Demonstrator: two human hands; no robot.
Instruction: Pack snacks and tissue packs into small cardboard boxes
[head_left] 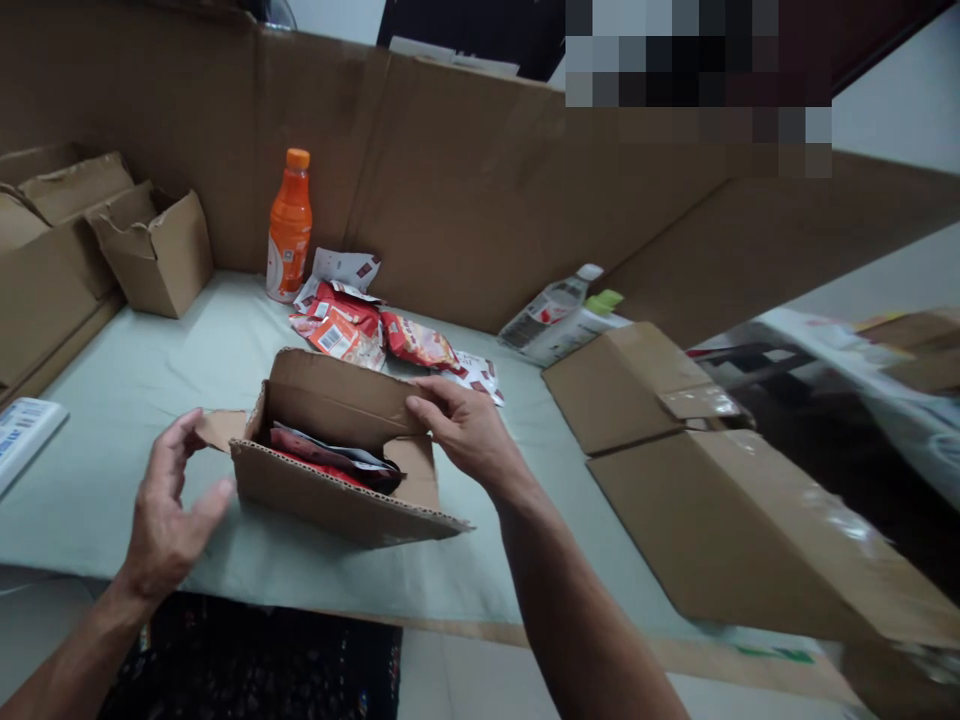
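An open cardboard box stands at the front of the table, its flaps raised. Inside it lie dark red and silvery snack packets, partly hidden by the front wall. My left hand is at the box's left side, fingertips at the small side flap, thumb spread apart. With thumb and fingers, my right hand grips the box's far right edge. Just behind the box is a pile of red, orange and white snack packets, with another red packet beside it.
An orange drink bottle stands behind the pile. A clear bottle and a green-capped white bottle lean at the back right. Cardboard boxes stand left and right. A tall cardboard wall closes the back.
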